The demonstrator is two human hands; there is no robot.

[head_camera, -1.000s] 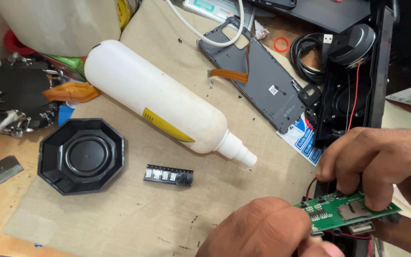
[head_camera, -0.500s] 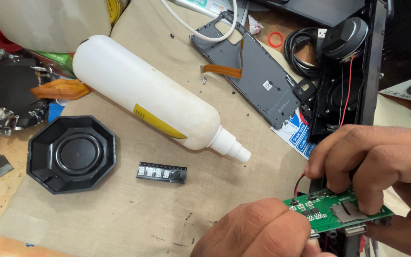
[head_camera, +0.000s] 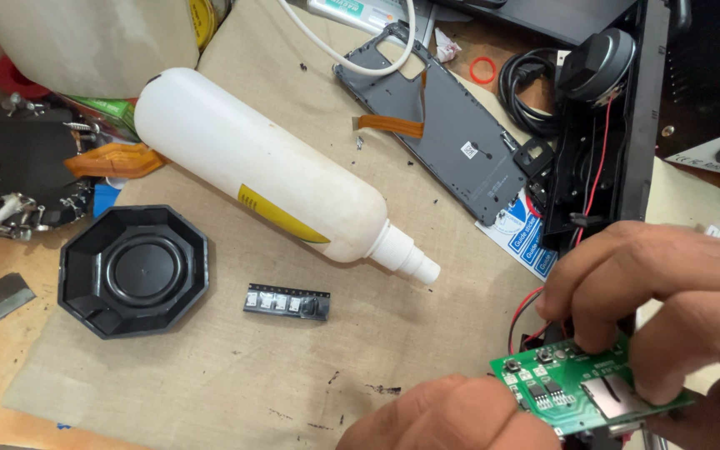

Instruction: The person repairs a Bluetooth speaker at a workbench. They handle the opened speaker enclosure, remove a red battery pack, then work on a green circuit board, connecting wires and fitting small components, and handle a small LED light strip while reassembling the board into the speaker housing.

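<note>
At the near edge, both hands have stayed on the small green circuit board point(head_camera: 587, 387), which since a second ago only sits slightly lower and more central in view, so the grip looks unchanged. The right hand point(head_camera: 668, 308) is curled over it, fingers half closed, pinching the top and right edge. The left hand point(head_camera: 452, 417) comes from below, touching the left edge; how closed it is, I cannot tell. Farther lie a black button strip point(head_camera: 287, 302), a black octagonal tray point(head_camera: 133, 271), a white squeeze bottle point(head_camera: 268, 175) and a grey phone frame point(head_camera: 443, 133).
</note>
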